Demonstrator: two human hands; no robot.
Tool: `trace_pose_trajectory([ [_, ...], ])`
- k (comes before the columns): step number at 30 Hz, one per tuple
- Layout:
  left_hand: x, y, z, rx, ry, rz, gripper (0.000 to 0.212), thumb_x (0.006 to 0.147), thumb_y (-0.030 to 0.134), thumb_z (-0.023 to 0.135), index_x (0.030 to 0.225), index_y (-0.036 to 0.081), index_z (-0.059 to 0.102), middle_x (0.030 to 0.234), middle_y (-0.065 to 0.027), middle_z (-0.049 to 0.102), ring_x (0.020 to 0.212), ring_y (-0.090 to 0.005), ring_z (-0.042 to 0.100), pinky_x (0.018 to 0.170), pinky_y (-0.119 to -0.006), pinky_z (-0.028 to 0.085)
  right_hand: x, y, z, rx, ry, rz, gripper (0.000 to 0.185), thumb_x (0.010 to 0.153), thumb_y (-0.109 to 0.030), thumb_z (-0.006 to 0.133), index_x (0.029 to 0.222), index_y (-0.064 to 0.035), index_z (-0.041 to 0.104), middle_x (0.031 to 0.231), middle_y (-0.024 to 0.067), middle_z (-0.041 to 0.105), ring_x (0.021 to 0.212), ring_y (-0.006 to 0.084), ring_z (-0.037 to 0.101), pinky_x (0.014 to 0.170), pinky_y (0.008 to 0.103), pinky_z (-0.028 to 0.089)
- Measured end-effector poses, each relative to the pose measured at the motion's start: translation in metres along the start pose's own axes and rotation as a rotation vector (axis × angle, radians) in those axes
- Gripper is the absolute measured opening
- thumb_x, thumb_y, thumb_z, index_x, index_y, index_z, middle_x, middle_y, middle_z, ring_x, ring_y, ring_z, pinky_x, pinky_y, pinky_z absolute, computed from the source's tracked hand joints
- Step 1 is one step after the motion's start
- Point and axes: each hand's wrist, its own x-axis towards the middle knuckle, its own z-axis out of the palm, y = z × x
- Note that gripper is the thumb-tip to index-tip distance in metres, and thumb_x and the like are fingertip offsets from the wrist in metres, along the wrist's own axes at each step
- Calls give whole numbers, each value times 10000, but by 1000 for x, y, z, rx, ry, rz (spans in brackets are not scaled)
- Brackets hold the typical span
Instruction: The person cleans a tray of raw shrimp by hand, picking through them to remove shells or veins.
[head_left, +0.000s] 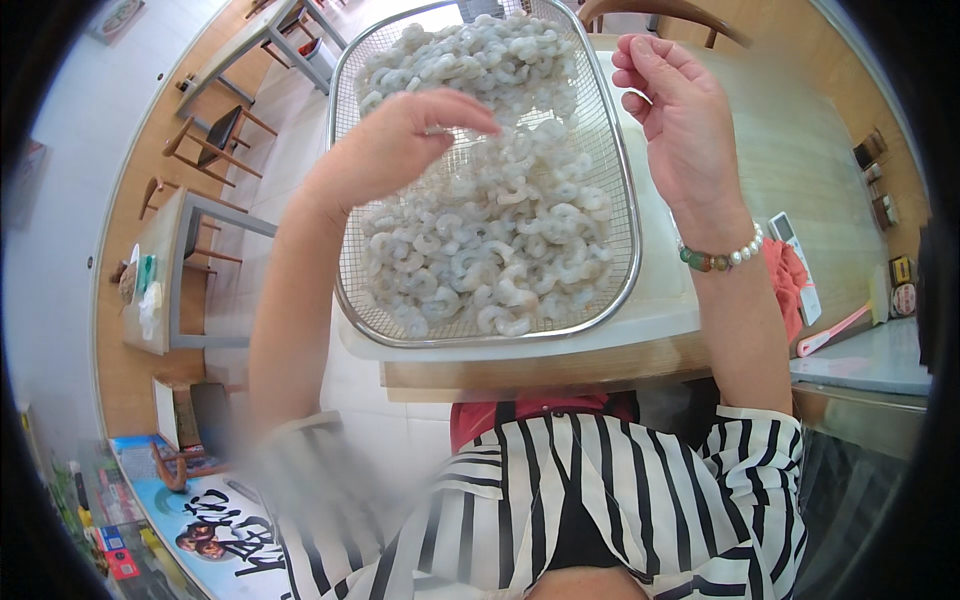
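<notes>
A rectangular wire-mesh basket (635, 247) with a shiny metal rim holds many peeled raw shrimp (480, 255). They lie in a far heap and a near heap, with bare mesh showing between them in places. My left hand (405, 142) hovers over the basket's left side, slightly blurred. Its thumb and fingers are apart, and I see nothing held between them. Just beyond the right rim, my right hand (679, 105) is raised palm up, fingers curled and thumb against them. No object shows in it. A beaded bracelet (720, 255) circles that wrist.
Beneath the basket is a white tray (525, 349) on a wooden table (795, 150). Right of my forearm are a red cloth (781, 277), a white handheld device (796, 262) and a pink-handled tool (832, 330). Other tables (176, 262) and chairs (217, 142) stand to the left.
</notes>
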Motion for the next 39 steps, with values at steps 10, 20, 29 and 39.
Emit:
trace_pose_trajectory([
  [10, 12, 6, 30, 127, -146, -41, 281, 821, -88, 485, 1026, 10, 650, 1050, -84, 617, 1022, -230, 571, 879, -292, 467, -3, -1, 5, -44, 11, -25, 162, 904, -217, 595, 952, -66, 629, 890, -14, 640, 805, 59, 565, 717, 212, 399],
  [20, -36, 16, -44, 34, 15, -582, 228, 838, -51, 470, 927, 22, 667, 778, -10, 610, 645, -80, 595, 528, -211, 482, -3, -1, 3, 2, 10, 9, 191, 930, -201, 572, 1024, -39, 613, 917, 6, 611, 828, 77, 544, 728, 217, 416],
  [29, -35, 13, -40, -39, 140, -544, 267, 815, -81, 465, 940, 19, 679, 805, -38, 631, 691, -105, 625, 582, -229, 502, -5, -5, 5, -31, 22, -9, 160, 905, -229, 601, 965, -84, 635, 891, -22, 644, 810, 54, 568, 719, 208, 402],
  [39, 2, 0, 11, 23, -66, 0, 329, 803, -67, 506, 1070, 45, 663, 1058, -73, 651, 995, -201, 602, 872, -297, 465, -1, -3, -1, 5, -13, -7, 187, 930, -191, 570, 1018, -32, 612, 903, 8, 615, 818, 78, 551, 702, 209, 429],
])
